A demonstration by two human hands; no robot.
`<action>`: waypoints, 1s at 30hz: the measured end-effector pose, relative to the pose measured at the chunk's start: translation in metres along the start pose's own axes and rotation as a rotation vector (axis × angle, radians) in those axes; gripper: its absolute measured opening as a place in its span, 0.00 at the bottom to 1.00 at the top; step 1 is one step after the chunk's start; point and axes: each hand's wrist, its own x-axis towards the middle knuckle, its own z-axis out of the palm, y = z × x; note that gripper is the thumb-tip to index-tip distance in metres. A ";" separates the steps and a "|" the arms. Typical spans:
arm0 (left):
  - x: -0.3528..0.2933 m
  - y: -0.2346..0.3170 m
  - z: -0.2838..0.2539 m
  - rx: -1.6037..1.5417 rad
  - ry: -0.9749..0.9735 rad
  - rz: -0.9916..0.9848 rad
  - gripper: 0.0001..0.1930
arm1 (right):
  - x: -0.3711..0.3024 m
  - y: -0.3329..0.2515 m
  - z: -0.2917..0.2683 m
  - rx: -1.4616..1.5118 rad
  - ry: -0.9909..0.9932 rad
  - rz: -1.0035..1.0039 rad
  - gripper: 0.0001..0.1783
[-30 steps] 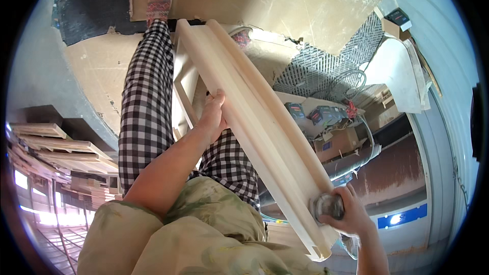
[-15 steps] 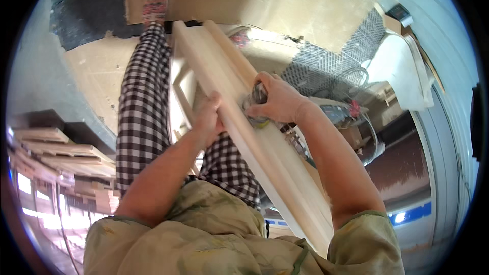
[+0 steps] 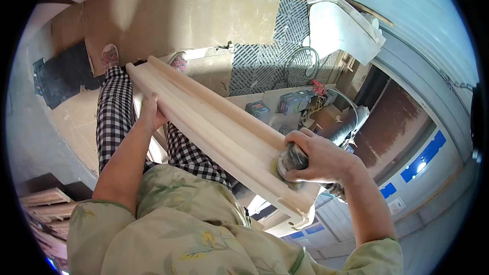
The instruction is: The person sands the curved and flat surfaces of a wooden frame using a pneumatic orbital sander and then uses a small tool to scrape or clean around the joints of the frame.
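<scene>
A long pale wooden piece [image 3: 219, 131] with raised edges and a flat channel lies slantwise before me, from far left to near right. My left hand [image 3: 152, 114] grips its left edge towards the far end, thumb on top and the other fingers partly hidden below. Near the close right end, my right hand [image 3: 326, 157] is wrapped round a small palm sander [image 3: 294, 160] with a dark top. The sander's round pad, partly hidden, rests in the channel. My legs in checked trousers [image 3: 118, 103] are below the wood on the left.
Blue boxes [image 3: 293, 103] and a coiled hose [image 3: 301, 63] are on the floor beyond the wood. A white covered object [image 3: 338, 28] stands by the far right wall. Cardboard sheets [image 3: 204, 10] cover the floor ahead. Stacked boards [image 3: 46, 198] are at the lower left.
My right hand has slid the sander along the channel towards the near right end. The left hand keeps its hold on the edge. The whole view has turned to the right.
</scene>
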 end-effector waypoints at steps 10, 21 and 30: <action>-0.001 0.010 -0.008 0.546 -0.045 0.059 0.25 | -0.112 0.032 0.054 0.212 0.547 -0.069 0.33; -0.015 0.009 0.002 0.714 0.016 0.158 0.23 | -0.136 0.063 0.174 0.278 0.691 -0.011 0.35; -0.006 0.008 -0.007 0.724 -0.010 0.196 0.27 | -0.125 0.032 0.064 0.105 0.648 -0.112 0.34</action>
